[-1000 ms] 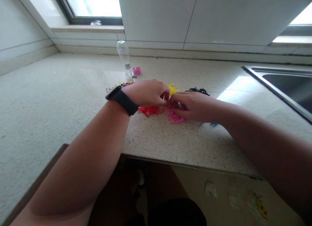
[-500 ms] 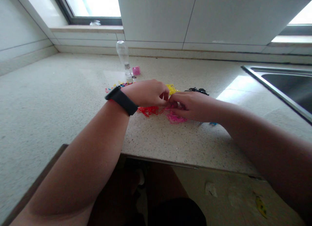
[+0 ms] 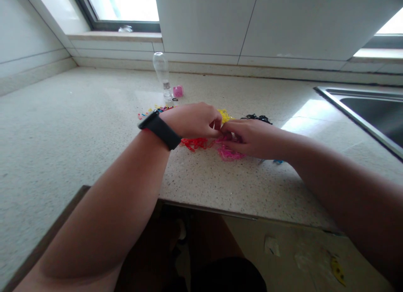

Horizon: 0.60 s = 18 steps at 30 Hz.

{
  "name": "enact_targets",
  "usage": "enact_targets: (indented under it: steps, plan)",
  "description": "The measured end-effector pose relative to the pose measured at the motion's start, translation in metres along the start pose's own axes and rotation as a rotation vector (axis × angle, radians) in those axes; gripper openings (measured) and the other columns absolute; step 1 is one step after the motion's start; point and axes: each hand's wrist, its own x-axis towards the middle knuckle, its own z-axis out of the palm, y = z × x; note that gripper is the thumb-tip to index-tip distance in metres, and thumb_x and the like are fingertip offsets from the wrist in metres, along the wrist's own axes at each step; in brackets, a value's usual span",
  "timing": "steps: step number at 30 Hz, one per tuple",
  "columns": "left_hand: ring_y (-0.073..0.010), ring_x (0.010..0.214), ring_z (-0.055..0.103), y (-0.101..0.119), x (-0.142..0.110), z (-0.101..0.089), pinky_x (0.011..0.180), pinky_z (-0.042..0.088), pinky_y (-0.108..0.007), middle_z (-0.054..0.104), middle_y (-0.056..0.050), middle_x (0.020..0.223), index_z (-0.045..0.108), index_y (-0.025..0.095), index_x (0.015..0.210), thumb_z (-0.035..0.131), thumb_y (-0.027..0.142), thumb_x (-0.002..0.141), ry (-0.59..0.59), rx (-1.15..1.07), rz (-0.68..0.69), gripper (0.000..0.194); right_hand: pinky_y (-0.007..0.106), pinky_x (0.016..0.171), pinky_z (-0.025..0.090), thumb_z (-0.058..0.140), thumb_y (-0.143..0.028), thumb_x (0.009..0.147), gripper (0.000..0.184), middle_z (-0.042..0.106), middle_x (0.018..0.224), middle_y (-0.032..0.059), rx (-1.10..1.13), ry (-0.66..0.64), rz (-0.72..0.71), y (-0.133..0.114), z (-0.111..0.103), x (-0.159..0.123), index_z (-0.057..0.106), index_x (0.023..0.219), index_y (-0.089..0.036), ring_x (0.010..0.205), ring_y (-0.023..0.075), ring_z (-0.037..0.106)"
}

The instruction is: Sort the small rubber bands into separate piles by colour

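Observation:
Small piles of rubber bands sorted by colour lie on the speckled counter [image 3: 201,178]. My left hand [image 3: 200,120], with a black watch on its wrist, is closed in a pinch above the red bands [image 3: 195,144]. Its fingertips meet those of my right hand [image 3: 247,134], which is also pinched, over the pink bands [image 3: 231,153]. What the fingers hold is too small and hidden to make out. Beyond the hands are yellow bands [image 3: 225,114] and black bands [image 3: 258,118]. A few blue bands [image 3: 278,161] show under my right wrist. Mixed-colour bands [image 3: 157,110] lie behind my left wrist.
A clear bottle [image 3: 161,73] stands upside down at the back, beside a small pink container [image 3: 178,91]. On the right, a steel sink [image 3: 333,101] is set into the counter. The counter's front edge [image 3: 214,210] runs close to my legs.
The whole view has shifted very slightly, so everything sits a little further right. Both hands keep nearly the same pinched pose over the bands.

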Motion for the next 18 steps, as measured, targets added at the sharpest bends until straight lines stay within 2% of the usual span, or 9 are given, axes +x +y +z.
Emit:
enact_targets:
  steps: [5, 18]
  plan:
    - [-0.0152, 0.070, 0.061, -0.0007, 0.0011, 0.0003, 0.066, 0.038, -0.027, 0.075, -0.007, 0.082, 0.078, 0.016, 0.095, 0.060, 0.035, 0.089, -0.014, -0.012, 0.014, 0.027, 0.034, 0.074, 0.038, 0.053, -0.032, 0.091, 0.016, 0.068, 0.099, 0.0084, 0.008, -0.001, -0.021, 0.0013, -0.0004, -0.0004, 0.060, 0.100, -0.021, 0.084, 0.0223, 0.060]
    - [-0.0145, 0.071, 0.061, -0.0027, 0.0014, 0.0005, 0.067, 0.038, -0.026, 0.076, -0.006, 0.084, 0.078, 0.017, 0.099, 0.061, 0.033, 0.087, -0.022, -0.028, 0.015, 0.026, 0.033, 0.071, 0.036, 0.052, -0.032, 0.091, 0.017, 0.067, 0.098, 0.0084, 0.003, -0.015, -0.018, -0.0004, -0.0011, -0.0011, 0.059, 0.099, -0.019, 0.080, 0.0201, 0.057]
